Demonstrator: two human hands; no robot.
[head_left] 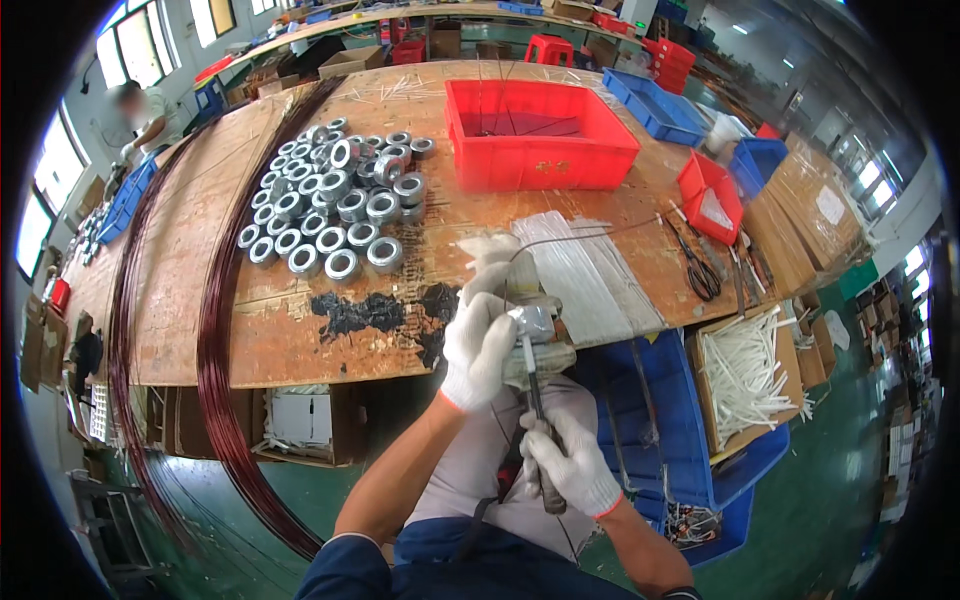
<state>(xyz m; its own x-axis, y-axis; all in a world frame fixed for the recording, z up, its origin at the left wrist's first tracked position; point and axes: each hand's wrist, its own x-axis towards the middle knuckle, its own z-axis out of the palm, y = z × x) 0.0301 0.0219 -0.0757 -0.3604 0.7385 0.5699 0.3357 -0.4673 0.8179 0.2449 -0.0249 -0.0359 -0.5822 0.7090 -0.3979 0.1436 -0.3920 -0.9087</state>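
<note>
At the table's near edge, my left hand [476, 345], in a white glove, is closed against a silver-grey ring [532, 322], seen edge-on. Its fingers partly hide that ring, which sits at a worn metal fixture [548, 362]. Below it, my gloved right hand [570, 462] wraps round the dark handle of a long hand tool [537, 395]. The pale shaft of this tool reaches up to the ring; its tip cannot be made out. A thin dark wire [580, 238] curves over the table from beside my left hand.
Many silver-grey rings [335, 190] lie heaped at left, beside long bundles of dark red wire [215, 300]. A red bin [545, 165] stands beyond my hands. Scissors [700, 275] lie at right, above a box of white strips [745, 370] and a blue crate [640, 410]. Another person [150, 120] works far left.
</note>
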